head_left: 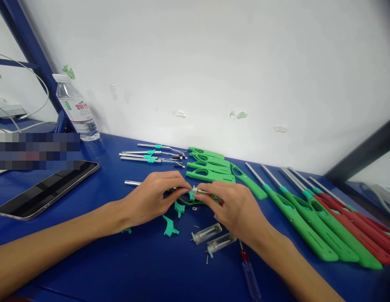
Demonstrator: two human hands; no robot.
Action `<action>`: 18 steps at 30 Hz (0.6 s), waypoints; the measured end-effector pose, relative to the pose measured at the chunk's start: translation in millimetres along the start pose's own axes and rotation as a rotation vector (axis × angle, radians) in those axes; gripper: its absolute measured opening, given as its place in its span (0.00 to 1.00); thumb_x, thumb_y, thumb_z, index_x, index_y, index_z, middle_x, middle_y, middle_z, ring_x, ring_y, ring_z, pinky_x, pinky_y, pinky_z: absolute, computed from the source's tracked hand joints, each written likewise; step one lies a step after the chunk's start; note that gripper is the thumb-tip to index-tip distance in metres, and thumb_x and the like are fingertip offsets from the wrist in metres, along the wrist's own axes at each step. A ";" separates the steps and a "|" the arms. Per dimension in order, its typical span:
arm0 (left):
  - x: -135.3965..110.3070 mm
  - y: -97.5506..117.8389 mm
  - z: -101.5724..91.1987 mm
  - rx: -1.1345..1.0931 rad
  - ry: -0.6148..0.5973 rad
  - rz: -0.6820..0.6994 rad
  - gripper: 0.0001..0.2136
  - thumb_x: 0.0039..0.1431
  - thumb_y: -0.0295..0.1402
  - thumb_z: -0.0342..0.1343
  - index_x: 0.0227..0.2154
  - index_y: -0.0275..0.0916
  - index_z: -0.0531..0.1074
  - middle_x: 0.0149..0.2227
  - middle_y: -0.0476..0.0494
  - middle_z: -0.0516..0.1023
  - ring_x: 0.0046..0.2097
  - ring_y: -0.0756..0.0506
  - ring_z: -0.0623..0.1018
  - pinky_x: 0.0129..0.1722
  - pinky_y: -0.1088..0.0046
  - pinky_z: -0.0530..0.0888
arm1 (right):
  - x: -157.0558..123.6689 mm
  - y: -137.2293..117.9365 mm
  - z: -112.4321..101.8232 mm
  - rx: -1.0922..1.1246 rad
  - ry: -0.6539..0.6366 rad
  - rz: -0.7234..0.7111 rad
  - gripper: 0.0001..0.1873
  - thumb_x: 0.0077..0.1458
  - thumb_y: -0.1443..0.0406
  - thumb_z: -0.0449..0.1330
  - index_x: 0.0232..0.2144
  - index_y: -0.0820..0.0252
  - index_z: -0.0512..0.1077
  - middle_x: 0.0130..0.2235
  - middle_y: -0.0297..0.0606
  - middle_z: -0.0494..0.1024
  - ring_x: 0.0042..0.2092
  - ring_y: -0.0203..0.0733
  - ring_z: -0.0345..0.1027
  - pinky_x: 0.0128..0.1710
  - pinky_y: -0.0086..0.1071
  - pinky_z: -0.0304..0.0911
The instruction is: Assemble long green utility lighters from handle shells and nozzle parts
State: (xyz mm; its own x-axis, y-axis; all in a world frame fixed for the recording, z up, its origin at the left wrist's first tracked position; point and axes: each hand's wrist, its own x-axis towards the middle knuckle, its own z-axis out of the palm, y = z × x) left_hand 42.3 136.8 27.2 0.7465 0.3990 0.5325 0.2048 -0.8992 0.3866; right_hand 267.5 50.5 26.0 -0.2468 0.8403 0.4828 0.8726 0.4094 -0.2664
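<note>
My right hand (226,203) is closed around a small clear fuel tank, and its pale valve end (195,190) sticks out toward the left. My left hand (160,193) has thumb and forefinger pinched at that valve end; what lies between the fingertips is too small to make out. Below the hands rest teal triggers (170,226) and two more clear fuel tanks (207,233). A green lighter shell (210,175) lies just behind my fingers. Near my right wrist is a screwdriver (250,274) with a clear handle and red collar.
Metal lighter tubes with wires (141,159) lie at the back. Assembled green lighters (300,222) and red lighters (355,226) fan out on the right. To the left are a phone (47,191) and a water bottle (77,109). A small screw (207,259) lies in front.
</note>
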 end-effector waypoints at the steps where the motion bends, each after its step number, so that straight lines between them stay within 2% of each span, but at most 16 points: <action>1: -0.2 0.5 0.1 -0.003 0.004 0.005 0.08 0.72 0.29 0.54 0.44 0.38 0.78 0.40 0.45 0.81 0.38 0.49 0.79 0.37 0.75 0.73 | -0.2 0.1 0.1 -0.006 0.002 -0.005 0.09 0.68 0.58 0.61 0.45 0.49 0.82 0.30 0.31 0.81 0.27 0.38 0.72 0.29 0.33 0.58; 9: 0.2 2.4 0.8 -0.042 0.012 -0.003 0.08 0.71 0.30 0.55 0.42 0.37 0.80 0.37 0.45 0.81 0.36 0.49 0.79 0.36 0.75 0.73 | -0.3 -2.2 -2.0 -0.007 -0.021 -0.036 0.11 0.70 0.59 0.58 0.45 0.51 0.81 0.33 0.34 0.82 0.33 0.43 0.77 0.30 0.33 0.61; 18: 0.5 4.6 -0.1 -0.040 0.014 0.025 0.08 0.71 0.29 0.54 0.42 0.37 0.79 0.37 0.44 0.81 0.35 0.49 0.79 0.34 0.76 0.73 | -1.3 -2.1 -0.2 -0.038 -0.001 -0.053 0.11 0.71 0.58 0.58 0.45 0.51 0.80 0.34 0.34 0.82 0.33 0.42 0.77 0.28 0.34 0.60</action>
State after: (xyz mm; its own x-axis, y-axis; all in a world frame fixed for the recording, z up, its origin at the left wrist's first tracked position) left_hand 43.6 132.9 29.3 0.7422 0.3792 0.5526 0.1609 -0.9012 0.4023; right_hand 266.0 48.5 26.1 -0.2934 0.8180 0.4947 0.8736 0.4396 -0.2088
